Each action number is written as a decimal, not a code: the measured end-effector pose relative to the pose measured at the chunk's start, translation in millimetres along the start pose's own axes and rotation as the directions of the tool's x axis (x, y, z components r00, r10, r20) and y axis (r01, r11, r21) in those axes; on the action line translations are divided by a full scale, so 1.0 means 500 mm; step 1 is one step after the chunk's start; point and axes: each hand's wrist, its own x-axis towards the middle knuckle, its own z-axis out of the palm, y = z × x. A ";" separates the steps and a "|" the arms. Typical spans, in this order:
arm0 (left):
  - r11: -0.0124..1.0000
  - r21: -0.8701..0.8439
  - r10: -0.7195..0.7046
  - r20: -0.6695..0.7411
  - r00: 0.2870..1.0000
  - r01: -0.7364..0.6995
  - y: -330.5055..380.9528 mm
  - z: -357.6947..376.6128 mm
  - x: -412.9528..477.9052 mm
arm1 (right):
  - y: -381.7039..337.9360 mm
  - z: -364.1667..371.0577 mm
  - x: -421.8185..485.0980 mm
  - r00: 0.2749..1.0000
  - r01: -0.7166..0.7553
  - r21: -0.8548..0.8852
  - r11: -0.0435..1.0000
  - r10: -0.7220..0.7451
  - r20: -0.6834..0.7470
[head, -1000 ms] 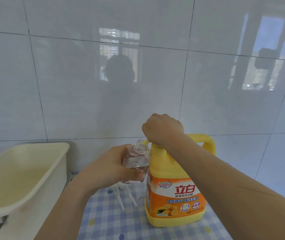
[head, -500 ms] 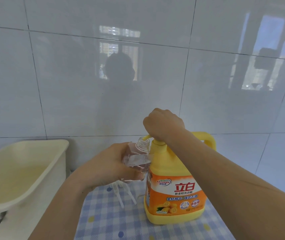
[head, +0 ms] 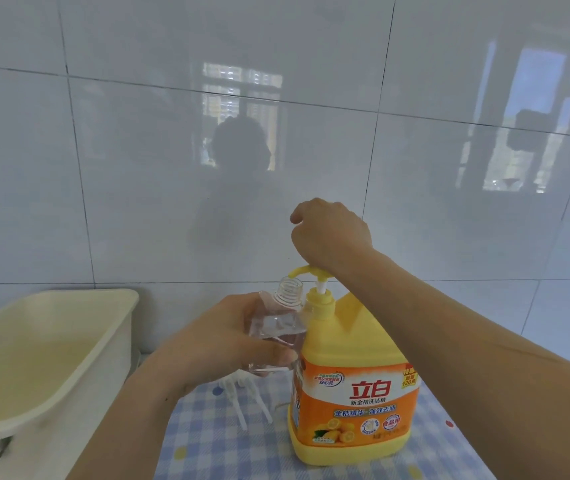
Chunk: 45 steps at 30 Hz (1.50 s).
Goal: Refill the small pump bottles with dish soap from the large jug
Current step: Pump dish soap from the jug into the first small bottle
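L hand [head: 228, 336] holds bottle [head: 278, 318] under pump [head: 306, 270] of jug [head: 353, 358], R hand [head: 332, 230] atop pump.

Basin [head: 114, 341], jug [head: 353, 362]; perhaps loose pumps [head: 238, 403] between.

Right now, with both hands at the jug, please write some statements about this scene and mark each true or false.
1. The left hand holds the small clear bottle. True.
2. The small clear bottle has its cap on. False: its threaded neck is open.
3. The right hand holds the pump head of the large jug. True.
4. The large jug lies on its side. False: it stands upright on the checked cloth.
5. The cream tub stands right of the large jug. False: it stands left.
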 end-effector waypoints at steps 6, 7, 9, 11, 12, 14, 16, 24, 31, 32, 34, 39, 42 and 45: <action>1.000 -0.011 -0.013 -0.030 0.999 0.012 -0.001 0.001 0.001 | 0.005 0.017 0.003 0.999 -0.013 0.025 1.000 0.012 0.044; 1.000 -0.016 -0.012 -0.028 1.000 0.011 -0.001 0.000 0.001 | 0.005 0.019 0.004 0.999 -0.010 0.023 1.000 0.009 0.042; 1.000 -0.015 -0.019 -0.031 0.999 0.019 -0.005 -0.002 0.003 | 0.006 0.025 0.003 0.999 -0.009 0.018 1.000 0.008 0.052; 0.999 0.025 -0.029 -0.031 0.999 0.029 -0.010 -0.005 0.003 | 0.009 0.032 0.000 0.998 -0.008 0.004 1.000 0.007 0.065; 0.998 0.045 -0.030 -0.027 0.999 0.032 -0.012 -0.007 0.002 | 0.012 0.037 -0.003 0.997 -0.008 -0.005 1.000 0.008 0.071; 0.996 0.077 -0.033 -0.015 0.999 0.034 -0.016 -0.011 0.001 | 0.017 0.048 -0.008 0.997 -0.007 -0.016 1.000 0.009 0.082; 0.995 0.087 -0.037 -0.006 0.999 0.037 -0.019 -0.013 0.001 | 0.021 0.059 -0.010 0.996 -0.006 -0.019 1.000 0.007 0.087; 0.993 0.101 -0.058 0.001 0.998 0.057 -0.026 -0.013 0.003 | 0.025 0.064 -0.008 0.997 -0.004 0.001 1.000 0.004 0.072; 0.994 0.100 -0.045 0.020 0.999 0.043 -0.028 -0.014 0.007 | 0.026 0.066 -0.006 0.997 -0.016 0.020 1.000 0.015 0.073; 0.994 0.097 -0.042 0.021 0.999 0.040 -0.028 -0.014 0.007 | 0.027 0.065 -0.005 0.997 -0.019 0.023 1.000 0.018 0.075; 0.995 0.095 -0.039 0.024 0.999 0.036 -0.030 -0.015 0.008 | 0.027 0.067 -0.004 0.997 -0.023 0.029 0.999 0.021 0.077; 0.994 0.099 -0.045 0.012 0.999 0.043 -0.031 -0.013 0.010 | 0.027 0.068 0.000 0.997 -0.034 0.043 0.998 0.031 0.071; 0.995 0.080 -0.052 -0.004 0.999 0.052 -0.033 -0.011 0.011 | 0.025 0.065 -0.001 0.998 -0.036 0.055 0.998 0.033 0.057; 0.997 0.065 -0.038 -0.031 0.999 0.040 -0.030 -0.007 0.012 | 0.021 0.052 -0.001 0.998 -0.037 0.050 0.998 0.035 0.043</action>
